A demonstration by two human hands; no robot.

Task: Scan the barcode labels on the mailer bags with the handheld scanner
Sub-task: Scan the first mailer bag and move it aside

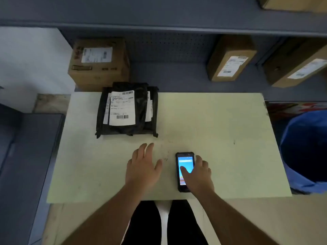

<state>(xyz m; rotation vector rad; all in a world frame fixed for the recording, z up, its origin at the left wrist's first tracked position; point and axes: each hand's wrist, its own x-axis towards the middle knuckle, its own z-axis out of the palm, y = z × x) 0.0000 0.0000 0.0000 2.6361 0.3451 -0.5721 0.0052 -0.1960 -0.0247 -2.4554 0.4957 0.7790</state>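
Note:
A stack of black mailer bags [139, 110] lies at the back left of the pale table [221, 131]. The top bag carries a white barcode label [122, 107], face up. The handheld scanner [184, 161], a black phone-like device with a lit blue screen, lies flat near the table's front edge. My right hand [199, 175] wraps around its right side, thumb on the screen. My left hand [142, 167] hovers palm down over the table, fingers spread, empty, a little short of the bags.
Cardboard boxes with shipping labels stand behind the table: one at the back left [99, 62], two at the back right [231, 58] [299, 66]. A blue bin [304, 151] stands right of the table. A grey shelf [159, 16] runs overhead.

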